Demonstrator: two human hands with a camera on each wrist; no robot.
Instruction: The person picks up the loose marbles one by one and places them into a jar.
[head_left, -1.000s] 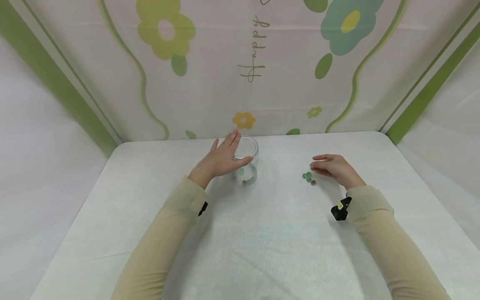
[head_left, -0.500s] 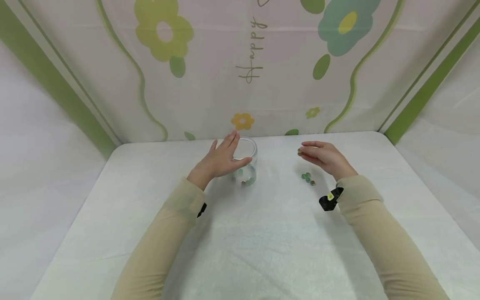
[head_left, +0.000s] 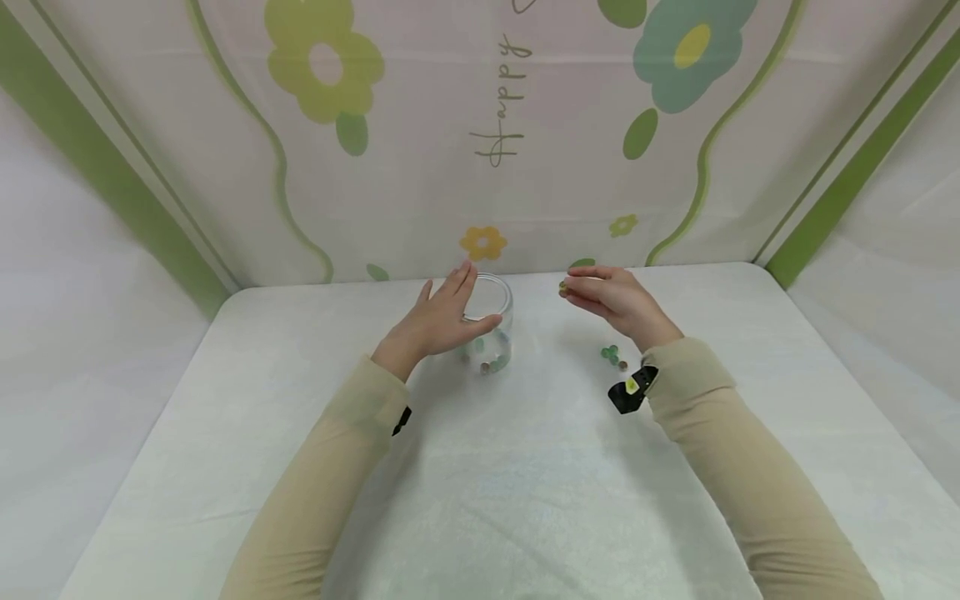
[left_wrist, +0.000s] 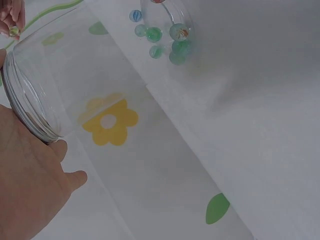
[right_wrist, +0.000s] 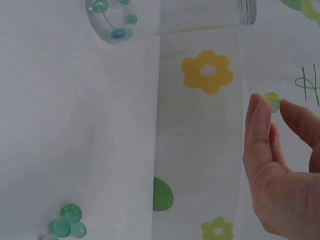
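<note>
A clear glass jar (head_left: 501, 337) stands upright near the table's back edge, with several green, blue and brown-streaked marbles (left_wrist: 154, 34) at its bottom. My left hand (head_left: 438, 323) rests against the jar's rim, fingers straight and spread, thumb stretched across the near side. To the right of the jar and raised above the table, my right hand (head_left: 611, 302) pinches a clear marble with yellow in it (right_wrist: 272, 102) between thumb and fingertips. Below that hand lies a small cluster of green marbles (head_left: 611, 353) with one brownish marble (head_left: 622, 366) beside it.
A white cloth covers the table (head_left: 480, 483). Behind it hangs a backdrop curtain (head_left: 420, 167) with printed flowers, close to the jar. White side curtains (head_left: 90, 283) flank the table. A black wrist camera (head_left: 632, 390) sits on the right sleeve.
My right hand has lifted the pinched marble from beside the cluster and carried it left and up toward the jar. My left hand stays at the rim.
</note>
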